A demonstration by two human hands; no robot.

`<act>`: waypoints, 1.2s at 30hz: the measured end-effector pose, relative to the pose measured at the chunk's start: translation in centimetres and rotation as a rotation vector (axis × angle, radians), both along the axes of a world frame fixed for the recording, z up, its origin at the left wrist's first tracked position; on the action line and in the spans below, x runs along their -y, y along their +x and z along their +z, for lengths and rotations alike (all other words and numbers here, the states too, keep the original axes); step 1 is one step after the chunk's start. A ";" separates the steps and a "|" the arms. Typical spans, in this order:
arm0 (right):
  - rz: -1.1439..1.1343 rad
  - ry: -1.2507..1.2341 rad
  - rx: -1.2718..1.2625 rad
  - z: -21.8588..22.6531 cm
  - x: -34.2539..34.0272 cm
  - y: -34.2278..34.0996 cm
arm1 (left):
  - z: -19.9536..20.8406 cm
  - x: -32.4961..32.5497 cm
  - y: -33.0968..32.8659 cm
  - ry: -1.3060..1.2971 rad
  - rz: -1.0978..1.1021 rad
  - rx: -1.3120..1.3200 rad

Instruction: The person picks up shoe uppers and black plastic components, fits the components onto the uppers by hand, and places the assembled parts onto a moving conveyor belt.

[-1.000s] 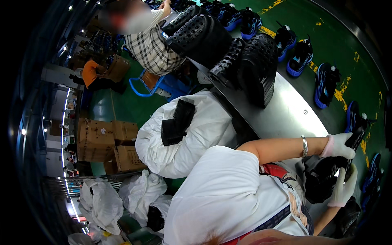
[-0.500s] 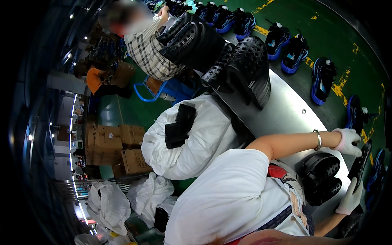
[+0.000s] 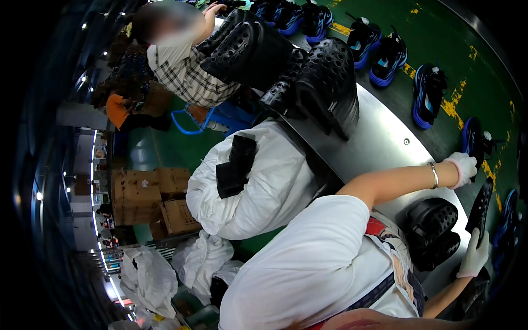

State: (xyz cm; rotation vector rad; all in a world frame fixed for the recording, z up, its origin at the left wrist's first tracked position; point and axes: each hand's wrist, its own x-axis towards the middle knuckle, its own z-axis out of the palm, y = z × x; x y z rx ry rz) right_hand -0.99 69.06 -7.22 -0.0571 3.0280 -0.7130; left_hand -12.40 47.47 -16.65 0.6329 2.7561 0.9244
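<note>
My right hand, in a white glove, grips the lower end of a black, perforated, insole-shaped piece. The piece stands tilted at the right edge of the metal table. My left hand, also gloved, is raised just above the piece, apart from it. Its fingers are loosely bent with nothing visible in them. Close beyond it is a black and blue sneaker; contact between them cannot be made out. A stack of similar black perforated pieces lies on the table between my forearms.
Larger black stacks stand on the metal table. Black and blue sneakers line the green surface beyond. A white sack, cardboard boxes and a blue trolley are to the left. A person in a checked garment works nearby.
My left hand has let go of the black perforated piece and moved up toward the sneaker. My right hand keeps holding the piece. The view has shifted slightly.
</note>
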 end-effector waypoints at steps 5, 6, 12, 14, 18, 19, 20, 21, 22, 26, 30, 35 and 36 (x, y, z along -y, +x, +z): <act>0.076 -0.138 0.058 0.8 1.7 -1.5 | 0.8 2.0 1.0 0.003 -0.035 -0.026; 0.067 -0.052 0.125 1.5 3.1 -1.9 | 0.1 2.3 1.4 -0.005 0.012 -0.051; 0.092 0.144 0.187 5.4 3.2 -4.1 | -0.3 0.6 1.3 0.110 0.040 -0.178; 0.117 0.174 0.211 5.3 2.4 -5.0 | 0.2 0.5 2.2 0.192 0.047 -0.158; 0.202 0.236 0.310 5.6 2.2 -8.0 | 0.1 -0.2 2.7 0.167 0.043 -0.149; 0.193 0.256 0.376 6.1 3.0 -8.7 | 0.0 -0.2 2.8 0.148 0.049 -0.147; 0.188 0.274 0.442 6.5 4.0 -9.3 | -0.1 0.1 3.1 0.139 0.044 -0.138; 0.221 0.289 0.428 6.3 4.4 -10.2 | -0.2 0.2 3.2 0.131 0.039 -0.131; 0.229 0.287 0.397 5.9 5.1 -10.9 | 0.0 0.5 3.3 0.120 0.037 -0.126; 0.183 0.399 0.432 6.4 7.6 -13.3 | 0.4 1.1 3.4 0.149 0.053 -0.070; 0.140 0.421 0.403 4.8 9.7 -14.6 | 0.0 0.9 3.4 0.096 0.058 -0.072; 0.105 0.417 0.351 1.7 11.2 -14.6 | 0.3 0.5 2.9 0.031 0.044 -0.030; 0.093 0.416 0.336 0.9 11.5 -14.2 | 0.2 0.4 2.9 0.024 0.035 -0.026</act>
